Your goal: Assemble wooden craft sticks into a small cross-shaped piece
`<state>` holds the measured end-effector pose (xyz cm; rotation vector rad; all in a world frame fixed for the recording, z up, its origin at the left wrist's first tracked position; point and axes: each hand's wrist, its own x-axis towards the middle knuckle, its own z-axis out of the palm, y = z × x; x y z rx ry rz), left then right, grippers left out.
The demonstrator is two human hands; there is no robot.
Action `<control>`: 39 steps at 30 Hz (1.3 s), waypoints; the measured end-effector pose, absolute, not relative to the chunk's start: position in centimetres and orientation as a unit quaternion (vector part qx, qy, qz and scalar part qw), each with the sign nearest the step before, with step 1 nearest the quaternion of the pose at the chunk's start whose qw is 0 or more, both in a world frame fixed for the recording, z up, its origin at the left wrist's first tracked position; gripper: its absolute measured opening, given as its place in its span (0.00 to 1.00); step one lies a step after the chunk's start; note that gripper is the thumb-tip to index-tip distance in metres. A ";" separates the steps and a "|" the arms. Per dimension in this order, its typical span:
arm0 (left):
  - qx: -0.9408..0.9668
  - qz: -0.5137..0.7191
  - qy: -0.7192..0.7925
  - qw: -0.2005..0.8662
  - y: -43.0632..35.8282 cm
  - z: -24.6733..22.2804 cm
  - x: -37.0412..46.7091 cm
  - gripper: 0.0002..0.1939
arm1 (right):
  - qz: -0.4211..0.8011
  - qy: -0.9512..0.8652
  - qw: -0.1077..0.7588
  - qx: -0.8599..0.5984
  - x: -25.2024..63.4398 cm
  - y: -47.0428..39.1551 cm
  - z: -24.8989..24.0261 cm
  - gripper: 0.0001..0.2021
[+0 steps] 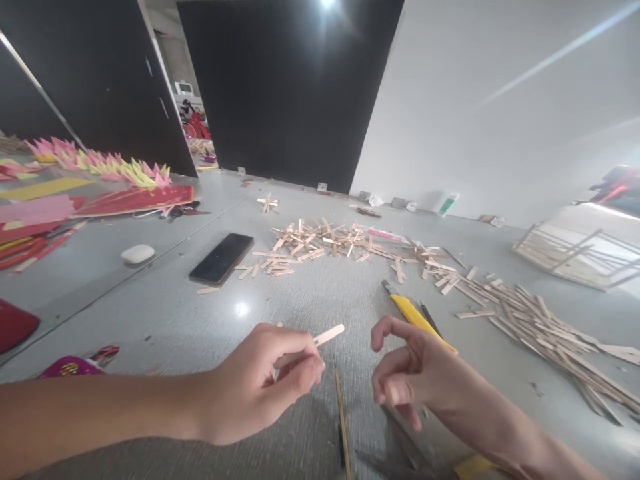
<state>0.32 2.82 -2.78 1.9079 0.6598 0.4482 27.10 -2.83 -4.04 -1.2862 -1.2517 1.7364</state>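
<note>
Pinching a Stick

Pinching a pale, flat, round-ended stick between thumb and fingers, the left hand holds it above the grey table. The right hand hangs beside it, fingers loosely curled, holding nothing, near a yellow knife.

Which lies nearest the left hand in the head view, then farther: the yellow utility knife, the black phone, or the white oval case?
From the left hand:
1. Yellow utility knife, to its right, beside the right hand.
2. Black phone, ahead on the floor.
3. White oval case, ahead and farther left.
</note>
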 end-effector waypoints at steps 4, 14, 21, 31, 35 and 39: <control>0.796 0.185 0.280 0.504 2.8 -2.8 0.4 0.17 | 0.658 -0.467 0.326 -0.492 27.0 -2.5 -4.6 0.33; 0.794 0.187 0.287 0.502 3.1 -2.9 0.4 0.17 | 0.595 -0.543 0.378 -0.456 26.6 -3.9 -2.7 0.09; 0.793 0.187 0.287 0.504 2.9 -3.2 0.3 0.17 | 0.648 -0.524 0.360 -0.419 26.4 -3.5 -2.9 0.09; 0.792 0.193 0.283 0.505 3.1 -3.1 0.3 0.18 | 0.668 -0.447 0.359 -0.474 26.2 -3.1 -4.4 0.29; 0.792 0.197 0.285 0.503 3.0 -3.0 0.3 0.18 | 0.664 -0.461 0.356 -0.468 26.0 -3.1 -3.9 0.26; 0.790 0.200 0.287 0.503 3.0 -2.9 0.3 0.18 | 0.644 -0.477 0.370 -0.469 25.3 -3.5 -2.8 0.20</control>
